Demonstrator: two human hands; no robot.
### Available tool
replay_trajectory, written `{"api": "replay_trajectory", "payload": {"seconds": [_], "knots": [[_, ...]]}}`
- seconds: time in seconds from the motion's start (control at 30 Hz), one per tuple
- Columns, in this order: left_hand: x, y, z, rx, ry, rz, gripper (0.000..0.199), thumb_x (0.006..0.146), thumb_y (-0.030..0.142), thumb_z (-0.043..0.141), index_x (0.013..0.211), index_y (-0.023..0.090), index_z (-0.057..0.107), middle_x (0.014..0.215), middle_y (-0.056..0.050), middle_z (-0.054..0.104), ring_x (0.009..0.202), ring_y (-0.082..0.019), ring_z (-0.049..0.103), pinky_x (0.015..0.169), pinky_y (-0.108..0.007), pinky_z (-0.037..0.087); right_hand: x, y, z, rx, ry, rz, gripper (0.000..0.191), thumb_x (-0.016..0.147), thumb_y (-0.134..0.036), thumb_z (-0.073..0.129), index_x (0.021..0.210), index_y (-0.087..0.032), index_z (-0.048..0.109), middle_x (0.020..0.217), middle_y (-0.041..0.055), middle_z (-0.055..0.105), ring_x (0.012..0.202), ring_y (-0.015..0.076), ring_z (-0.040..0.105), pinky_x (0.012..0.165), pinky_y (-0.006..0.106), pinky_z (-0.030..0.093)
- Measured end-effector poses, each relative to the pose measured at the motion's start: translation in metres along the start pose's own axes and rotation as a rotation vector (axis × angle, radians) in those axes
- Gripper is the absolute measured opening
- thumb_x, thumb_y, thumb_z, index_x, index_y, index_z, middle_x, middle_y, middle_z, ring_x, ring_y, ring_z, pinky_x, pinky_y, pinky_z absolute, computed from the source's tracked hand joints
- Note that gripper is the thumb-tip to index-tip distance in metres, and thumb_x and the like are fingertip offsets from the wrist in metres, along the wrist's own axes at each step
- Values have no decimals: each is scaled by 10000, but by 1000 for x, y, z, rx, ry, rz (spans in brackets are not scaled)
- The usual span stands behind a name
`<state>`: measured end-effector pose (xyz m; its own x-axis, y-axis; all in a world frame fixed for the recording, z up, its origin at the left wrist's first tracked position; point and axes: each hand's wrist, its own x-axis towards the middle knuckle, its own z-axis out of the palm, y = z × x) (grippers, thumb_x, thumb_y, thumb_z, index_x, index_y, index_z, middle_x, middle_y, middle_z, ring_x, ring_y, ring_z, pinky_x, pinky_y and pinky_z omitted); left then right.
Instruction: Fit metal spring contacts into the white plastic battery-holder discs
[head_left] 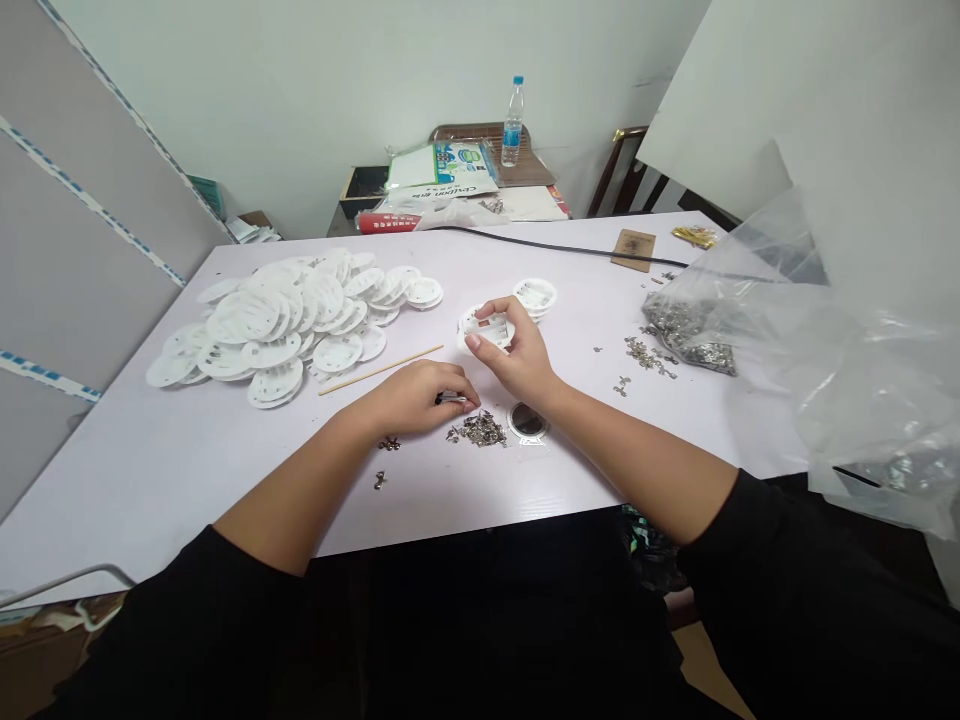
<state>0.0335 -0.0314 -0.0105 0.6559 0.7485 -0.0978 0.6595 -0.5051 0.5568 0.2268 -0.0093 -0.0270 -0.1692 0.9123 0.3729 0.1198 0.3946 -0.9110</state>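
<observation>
White plastic, thin & round: the disc (493, 333) sits in the R hand (523, 360), pinched at the rim btw thumb and curled fingers, up over the middle of the tabletop (450, 495). L hand (412, 395) is bent low nearer the front edge, thumb and fingers curled w/ something shiny btw them; can't tell what it is or how firmly it's held.

Main risk, I'd say: the rim-only pinch. Press off-centre & the disc could tip or flip out. Next: the small metal parts pile (482, 429), right by the L fingertips. They look tangled, so a pick could bring up two, or a knuckle could scatter the lot. The dark round piece (527, 422) lies just R of it, under the R forearm; a dropped elbow could knock or scratch it.

Toward the front edge, a loose clump (380, 480) lies where a sleeve could sweep it off. Farther L, the wooden stick (381, 370) could roll if bumped, & the disc heap (277, 310) twd the L edge looks slide-prone. Near the R edge, the bag of parts (690, 330) has bits outside it; a tug on the plastic could spill more.
</observation>
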Motion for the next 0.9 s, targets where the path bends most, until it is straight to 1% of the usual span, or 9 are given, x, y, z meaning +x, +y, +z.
{"api": "replay_trajectory", "payload": {"seconds": [0.1, 0.17, 0.27, 0.5, 0.7, 0.8, 0.9], "knots": [[1, -1, 4, 50, -31, 25, 295, 902, 337, 512, 1052, 313, 765, 1113, 38, 711, 981, -52, 640, 921, -210, 470, -1, 2, 1, -28, -15, -27, 566, 774, -658, 692, 1058, -189, 549, 1085, 62, 602, 945, 127, 558, 758, 270, 474], [2, -1, 4, 52, -43, 19, 282, 901, 389, 529, 1030, 308, 766, 1099, 36, 709, 974, -54, 634, 917, -209, 466, -1, 2, 1, -40, -15, -24, 554, 783, -649, 687, 1065, -192, 552, 1118, 66, 605, 990, 139, 564, 783, 278, 482], [3, 0, 5, 63, -66, -11, 298, 899, 477, 547, 1001, 307, 769, 1066, 31, 706, 958, -58, 622, 904, -210, 453, 0, 2, 2, -58, -16, -6, 552, 781, -644, 688, 1066, -191, 552, 1105, 65, 610, 975, 138, 562, 786, 281, 482], [2, 6, 2, 115, -111, -23, 293, 909, 438, 529, 1001, 282, 760, 1056, 25, 703, 929, -59, 604, 865, -208, 417, 1, 2, 3, -55, -22, 1, 546, 765, -628, 697, 1046, -182, 554, 1081, 58, 602, 941, 123, 556, 766, 266, 462], [1, 6, 0, 160, -70, -34, 281, 907, 323, 482, 969, 249, 745, 1052, 18, 712, 927, -79, 608, 803, -211, 394, 0, 4, 2, -37, -48, 32, 559, 780, -665, 686, 1063, -201, 560, 1086, 50, 598, 876, 106, 535, 733, 257, 441], [0, 3, -1, 163, -43, -44, 295, 905, 287, 469, 994, 244, 747, 1066, 13, 714, 956, -86, 615, 811, -220, 403, 0, 5, 2, -30, -54, 37, 554, 778, -663, 693, 1060, -205, 561, 1076, 46, 597, 865, 104, 530, 734, 257, 441], [-3, -1, -4, 144, -21, -50, 329, 930, 302, 443, 1055, 267, 745, 1110, 19, 709, 978, -81, 616, 841, -214, 423, 0, 5, 1, -30, -54, 52, 552, 773, -658, 697, 1055, -204, 559, 1070, 46, 601, 866, 106, 531, 734, 256, 443]]}}
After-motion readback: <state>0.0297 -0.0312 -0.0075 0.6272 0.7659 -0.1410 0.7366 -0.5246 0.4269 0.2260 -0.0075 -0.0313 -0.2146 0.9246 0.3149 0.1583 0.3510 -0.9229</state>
